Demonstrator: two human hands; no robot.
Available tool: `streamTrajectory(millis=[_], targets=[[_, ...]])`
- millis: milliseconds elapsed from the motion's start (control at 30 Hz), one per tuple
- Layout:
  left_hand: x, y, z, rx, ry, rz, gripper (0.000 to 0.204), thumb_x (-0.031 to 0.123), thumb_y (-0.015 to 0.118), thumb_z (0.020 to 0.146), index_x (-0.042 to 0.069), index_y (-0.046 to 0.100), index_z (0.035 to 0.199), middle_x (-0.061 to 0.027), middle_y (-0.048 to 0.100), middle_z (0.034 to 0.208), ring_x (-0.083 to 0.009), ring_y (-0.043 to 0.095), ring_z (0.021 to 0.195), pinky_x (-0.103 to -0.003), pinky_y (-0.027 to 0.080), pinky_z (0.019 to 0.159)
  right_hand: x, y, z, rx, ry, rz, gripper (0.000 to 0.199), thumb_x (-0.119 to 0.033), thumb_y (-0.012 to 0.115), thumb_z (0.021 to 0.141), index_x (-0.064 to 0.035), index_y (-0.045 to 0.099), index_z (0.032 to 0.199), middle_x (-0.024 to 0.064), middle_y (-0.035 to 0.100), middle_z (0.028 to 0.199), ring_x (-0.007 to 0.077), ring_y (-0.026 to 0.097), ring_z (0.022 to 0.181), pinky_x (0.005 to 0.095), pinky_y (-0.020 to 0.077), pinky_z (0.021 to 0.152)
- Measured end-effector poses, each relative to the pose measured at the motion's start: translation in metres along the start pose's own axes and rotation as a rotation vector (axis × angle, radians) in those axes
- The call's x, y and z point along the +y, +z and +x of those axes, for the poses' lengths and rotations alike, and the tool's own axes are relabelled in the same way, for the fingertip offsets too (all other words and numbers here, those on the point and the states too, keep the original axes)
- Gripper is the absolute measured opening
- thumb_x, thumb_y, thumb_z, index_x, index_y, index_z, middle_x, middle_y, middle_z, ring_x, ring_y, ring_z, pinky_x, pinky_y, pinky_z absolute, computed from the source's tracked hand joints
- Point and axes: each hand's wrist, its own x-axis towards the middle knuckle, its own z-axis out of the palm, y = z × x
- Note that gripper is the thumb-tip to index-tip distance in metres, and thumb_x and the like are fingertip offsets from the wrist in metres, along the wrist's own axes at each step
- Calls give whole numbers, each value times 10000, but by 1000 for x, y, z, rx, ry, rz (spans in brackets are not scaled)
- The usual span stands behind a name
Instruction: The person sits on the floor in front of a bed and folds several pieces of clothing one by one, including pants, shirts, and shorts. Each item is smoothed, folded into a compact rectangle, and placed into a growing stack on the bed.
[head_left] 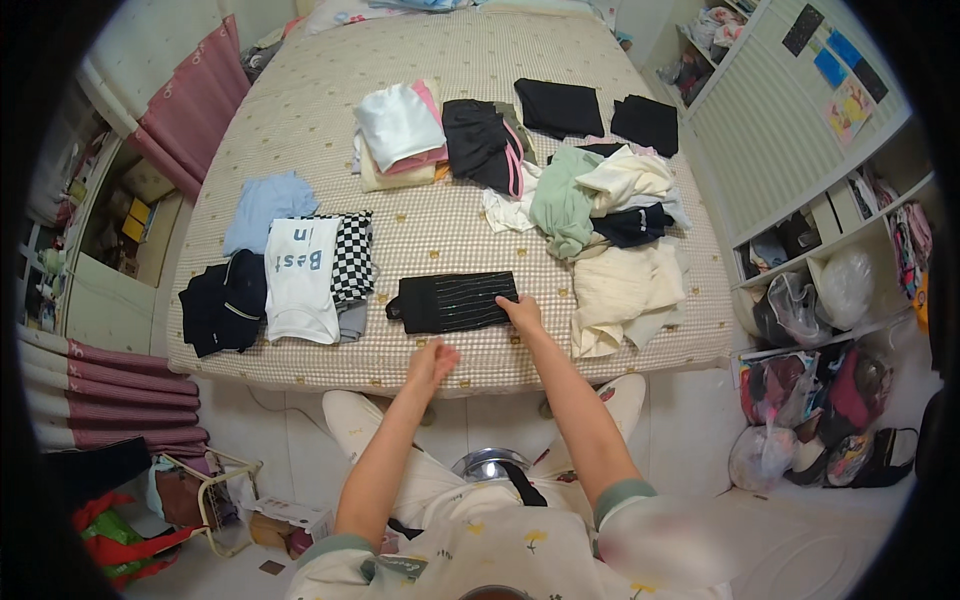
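Observation:
A folded black garment with thin light stripes (462, 303) lies flat near the front edge of the bed, a small dark loop of cloth sticking out at its left end. Its right end is pinched by my right hand (523, 314), with the thumb on top. My left hand (432, 364) hovers just in front of the garment, apart from it, fingers loosely stretched and holding nothing. To the left lie a folded white printed T-shirt (301, 285) and a black-and-white checkered piece (352, 258). Right of my hand sits a heap of loose cream clothes (622, 292).
The bed has a checked cover (420, 240). Farther back are a white-topped folded stack (398, 125), black shorts (480, 140) and folded black pieces (558, 107). A green garment (565, 205) tops the heap. Navy clothing (222, 303) lies left. Shelves with bags (795, 300) stand right.

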Motion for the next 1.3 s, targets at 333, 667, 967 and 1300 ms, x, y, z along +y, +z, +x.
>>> streamTrajectory(millis=[333,667,967,1300], targets=[[38,110,-1,-48,318,-418,241,156,572,930,20,550,1128,-145,633,1049,-281,648,907,-413,564,768,5,-17,-105,-489,-76,595,338,-208,633,892,-56,534,1177,76,658,1053,151,647,923,302,517,806],[300,237,37,-372,594,207,627,276,727,826,11,426,1307,-117,612,1131,-214,633,914,-336,538,730,21,-88,-101,-211,-151,542,230,-245,619,897,-77,568,1045,44,671,980,116,635,869,245,477,732],[166,128,36,-138,528,784,448,157,680,830,26,502,1220,-77,645,1064,-163,645,865,-302,509,666,-43,-132,11,598,-685,-709,128,-59,618,751,-83,718,826,146,520,1283,330,478,1105,377,418,934],[121,98,-87,-267,823,937,670,176,813,722,37,444,1265,-85,572,1139,-159,628,871,-274,533,719,-134,-126,-93,-95,-993,161,239,-78,618,810,-53,708,1030,68,621,1110,213,580,998,339,456,874]])
